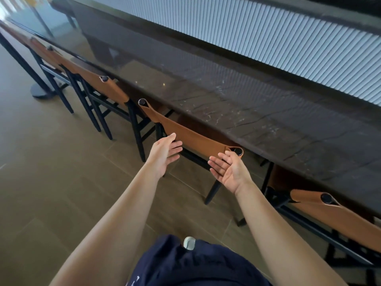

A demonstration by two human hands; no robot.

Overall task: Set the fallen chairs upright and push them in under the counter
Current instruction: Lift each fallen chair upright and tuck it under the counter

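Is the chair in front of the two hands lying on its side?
No: the chair stands upright on its black legs, its tan backrest at the edge of the dark stone counter.

Tan chair back [193,137], black legs [212,193]; dark veined counter [257,112].

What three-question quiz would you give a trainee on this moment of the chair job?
1. True or false: the left hand and the right hand both grip the middle chair.
2. The middle chair is: A) lying on the floor, B) upright at the counter, C) stacked on another chair.
3. Fill in: the chair to the person's right has a ___ backrest on a black frame.
Key: 1 false, both hands are open with straight fingers; 2 B; 3 brown.
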